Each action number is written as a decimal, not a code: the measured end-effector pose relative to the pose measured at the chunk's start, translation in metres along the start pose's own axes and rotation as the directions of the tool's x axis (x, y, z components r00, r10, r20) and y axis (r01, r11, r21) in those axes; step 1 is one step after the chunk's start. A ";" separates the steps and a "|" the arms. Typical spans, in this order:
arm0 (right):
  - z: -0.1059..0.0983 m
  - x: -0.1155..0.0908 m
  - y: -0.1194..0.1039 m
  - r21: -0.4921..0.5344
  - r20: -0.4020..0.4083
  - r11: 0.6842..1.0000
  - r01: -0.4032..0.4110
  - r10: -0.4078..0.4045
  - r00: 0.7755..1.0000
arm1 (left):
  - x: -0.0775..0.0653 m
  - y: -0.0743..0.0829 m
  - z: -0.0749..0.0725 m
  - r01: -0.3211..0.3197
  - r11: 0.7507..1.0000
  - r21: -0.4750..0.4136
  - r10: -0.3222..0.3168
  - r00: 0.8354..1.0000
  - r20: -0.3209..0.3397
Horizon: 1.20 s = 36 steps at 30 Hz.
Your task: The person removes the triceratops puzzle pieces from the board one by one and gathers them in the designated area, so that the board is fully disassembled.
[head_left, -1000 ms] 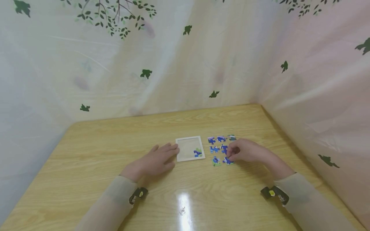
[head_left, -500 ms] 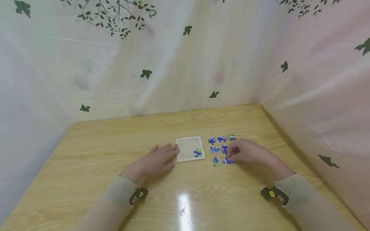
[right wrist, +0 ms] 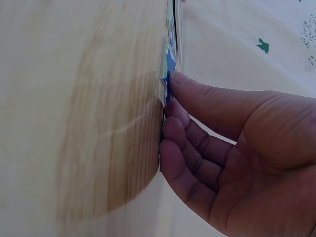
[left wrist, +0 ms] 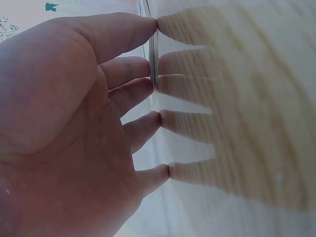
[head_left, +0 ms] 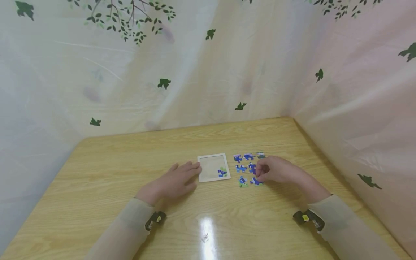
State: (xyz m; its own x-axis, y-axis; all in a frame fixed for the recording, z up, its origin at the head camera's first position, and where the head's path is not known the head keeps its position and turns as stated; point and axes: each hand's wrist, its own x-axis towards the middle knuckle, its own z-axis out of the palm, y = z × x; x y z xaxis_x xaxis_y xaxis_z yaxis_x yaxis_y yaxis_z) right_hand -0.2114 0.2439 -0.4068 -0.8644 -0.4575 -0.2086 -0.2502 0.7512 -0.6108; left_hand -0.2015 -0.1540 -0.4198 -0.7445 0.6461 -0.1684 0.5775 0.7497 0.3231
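A square white-rimmed puzzle tray [head_left: 201, 178] lies flat on the table in the head view, with a blue and green puzzle patch [head_left: 222, 172] in its lower right corner. My left hand [head_left: 173, 179] is spread palm down, its fingertips touching the tray's left edge. Right of the tray, several loose jigsaw pieces [head_left: 241, 168] are laid out in rows. Over their right side my right hand [head_left: 276, 169] pinches a blue jigsaw piece [head_left: 256, 181] with thumb and curled fingers, low at the tabletop. Part of that piece and its neighbours are hidden by the hand.
The wood-grain table [head_left: 130, 155] has a bright light reflection [head_left: 207, 234] near its front. Behind and to the right hangs a pale curtain [head_left: 201, 72] printed with leaves. Dark wrist devices [head_left: 155, 219] sit on both sleeves.
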 end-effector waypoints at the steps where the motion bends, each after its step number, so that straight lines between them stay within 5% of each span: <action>1: 0.000 0.000 0.000 0.004 -0.001 1.000 0.000 0.000 1.000 | 0.000 0.000 0.000 -0.001 1.000 0.001 0.001 1.000 -0.001; 20: -0.006 0.004 0.003 0.040 -0.045 0.999 -0.021 0.022 0.999 | 0.000 0.000 0.002 0.005 1.000 -0.003 -0.005 1.000 -0.002; 27: -0.009 0.010 -0.020 0.039 -0.111 0.999 -0.005 0.009 0.994 | 0.000 -0.001 0.002 0.003 1.000 -0.003 -0.003 1.000 -0.005; 36: 0.009 0.037 -0.047 0.070 -0.099 0.997 0.044 -0.037 0.994 | 0.002 -0.002 0.003 0.008 1.000 0.007 -0.008 1.000 -0.004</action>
State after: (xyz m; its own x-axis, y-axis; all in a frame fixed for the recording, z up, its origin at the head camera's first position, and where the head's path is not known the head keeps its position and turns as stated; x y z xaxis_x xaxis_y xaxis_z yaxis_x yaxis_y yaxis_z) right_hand -0.2274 0.1878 -0.3925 -0.8937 -0.4351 -0.1092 -0.2566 0.6956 -0.6710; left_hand -0.2030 -0.1543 -0.4240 -0.7501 0.6398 -0.1674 0.5743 0.7557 0.3150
